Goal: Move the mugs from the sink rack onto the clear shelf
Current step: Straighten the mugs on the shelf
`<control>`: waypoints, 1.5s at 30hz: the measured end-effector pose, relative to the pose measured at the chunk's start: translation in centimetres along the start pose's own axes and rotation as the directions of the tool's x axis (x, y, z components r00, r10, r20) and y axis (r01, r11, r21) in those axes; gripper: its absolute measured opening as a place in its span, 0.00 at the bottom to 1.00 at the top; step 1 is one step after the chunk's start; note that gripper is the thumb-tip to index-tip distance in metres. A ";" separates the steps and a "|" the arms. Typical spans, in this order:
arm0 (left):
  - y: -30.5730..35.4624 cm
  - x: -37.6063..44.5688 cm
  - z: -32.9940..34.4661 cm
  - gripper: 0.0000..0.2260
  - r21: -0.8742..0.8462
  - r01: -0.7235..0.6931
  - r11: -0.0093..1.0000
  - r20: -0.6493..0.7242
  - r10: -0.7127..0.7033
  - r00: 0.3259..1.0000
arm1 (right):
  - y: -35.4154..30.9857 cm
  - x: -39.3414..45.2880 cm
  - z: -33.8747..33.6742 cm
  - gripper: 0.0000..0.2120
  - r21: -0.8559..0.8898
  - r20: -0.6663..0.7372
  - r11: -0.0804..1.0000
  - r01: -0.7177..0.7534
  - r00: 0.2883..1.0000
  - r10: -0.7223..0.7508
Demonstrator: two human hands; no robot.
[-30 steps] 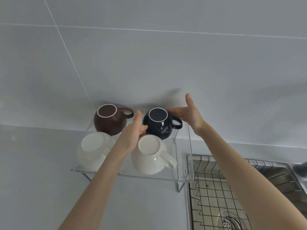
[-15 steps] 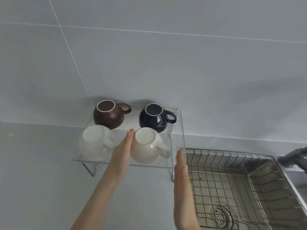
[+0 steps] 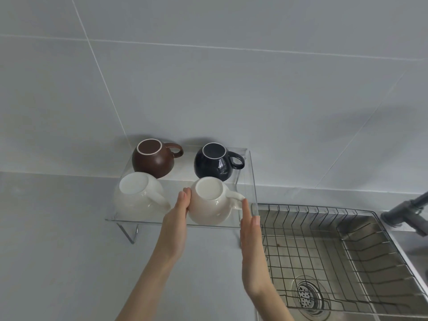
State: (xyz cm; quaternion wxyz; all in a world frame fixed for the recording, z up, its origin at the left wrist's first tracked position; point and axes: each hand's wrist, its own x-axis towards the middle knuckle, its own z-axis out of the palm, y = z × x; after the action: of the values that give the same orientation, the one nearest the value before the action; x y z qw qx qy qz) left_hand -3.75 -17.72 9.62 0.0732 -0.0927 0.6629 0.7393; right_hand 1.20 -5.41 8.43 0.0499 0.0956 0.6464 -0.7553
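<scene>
Four mugs stand upside down on the clear shelf: a brown mug at back left, a dark navy mug at back right, a white mug at front left and another white mug at front right. My left hand lies flat against the left side of the front right white mug, fingers straight. On the mug's other side, my right hand is flat too, and its fingertips touch the mug's handle. Neither hand wraps around the mug.
A wire sink rack sits in the steel sink to the right of the shelf, with no mugs in it. The drain shows through the wires. A dark faucet juts in at the far right. Grey tiled wall behind.
Both hands left the navy mug at the back and drew toward me. They now flank the front right white mug, the right hand having risen to its handle.
</scene>
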 end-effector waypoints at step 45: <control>1.5 1.0 -11.8 0.22 0.082 -0.136 0.987 -0.210 0.151 0.966 | 0.3 2.6 9.6 0.32 -0.110 0.301 0.993 -0.034 0.951 0.066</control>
State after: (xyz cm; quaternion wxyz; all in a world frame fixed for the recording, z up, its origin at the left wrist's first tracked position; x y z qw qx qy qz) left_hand -4.58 -29.66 9.63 -0.0498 -0.1216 0.6962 0.7057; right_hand -2.01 -14.77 9.04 0.1731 -0.0081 0.6667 -0.7249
